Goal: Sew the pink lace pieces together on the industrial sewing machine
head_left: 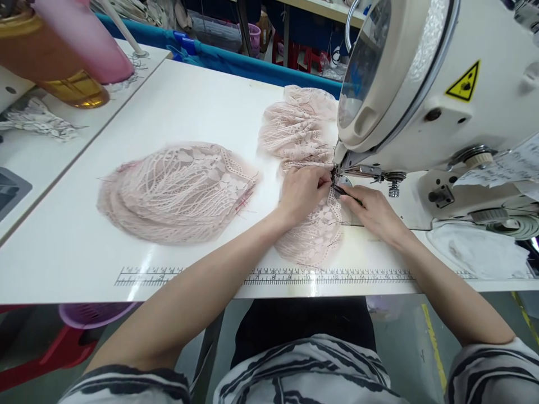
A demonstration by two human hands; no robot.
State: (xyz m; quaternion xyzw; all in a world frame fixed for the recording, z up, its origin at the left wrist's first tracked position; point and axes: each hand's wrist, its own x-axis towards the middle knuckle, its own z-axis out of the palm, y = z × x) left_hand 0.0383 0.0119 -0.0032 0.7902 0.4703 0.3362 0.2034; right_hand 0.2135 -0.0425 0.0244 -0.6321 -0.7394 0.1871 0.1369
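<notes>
Materials: a pale pink lace strip, sheer, with a floral pattern, is lying right of centre, bunching into soft gathers above my left hand and spreading flatter below it. A layered pale pink lace pile is forming a rough oval left of centre, red thread showing at its right tip. Both are resting on a smooth white tabletop, with a black printed ruler scale running along the near edge. A glossy cream sewing machine is filling the upper right; a crumpled white cloth is lying at lower right.

Counts: one strip at the machine, one pile (layers overlapping, can't count them), one machine, one yellow triangular warning sticker, two thread cones at upper left: one translucent amber, one pink.

Grip: my left hand is pinching the strip just beside the metal presser foot, thumb and forefinger closing on the lace, other fingers curling under. My right hand is clenching a slim black hand tool, fingers closed around it, tip pointing at the needle area. Can't tell whether the tip is touching lace.
</notes>
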